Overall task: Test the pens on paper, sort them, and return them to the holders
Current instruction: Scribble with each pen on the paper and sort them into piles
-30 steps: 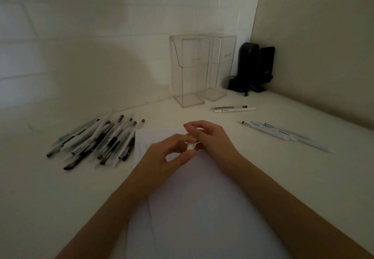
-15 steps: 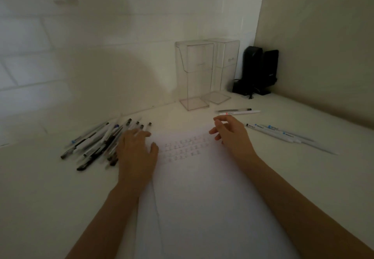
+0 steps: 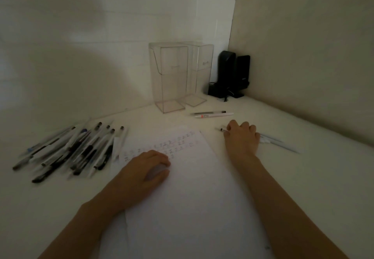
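A white sheet of paper [image 3: 188, 188] with rows of small test scribbles lies in front of me. My left hand [image 3: 148, 169] rests on its upper left part, fingers curled round a blurred white pen. My right hand [image 3: 241, 138] lies knuckles up on the row of light blue pens [image 3: 279, 142] to the right of the sheet, fingers bent over one of them. A pen tip [image 3: 220, 130] sticks out to the left of that hand. A heap of several black and white pens [image 3: 72, 149] lies left of the sheet. Two clear holders [image 3: 170, 78] stand empty at the back.
Two more pens [image 3: 212, 114], one dark and one white with a red mark, lie side by side in front of the holders. A black device with a cable [image 3: 230, 76] stands in the corner. Walls close off the back and the right side.
My left hand has come back from the pen heap onto the paper with a white pen. My right hand has moved right, off the sheet and onto the light blue pens.
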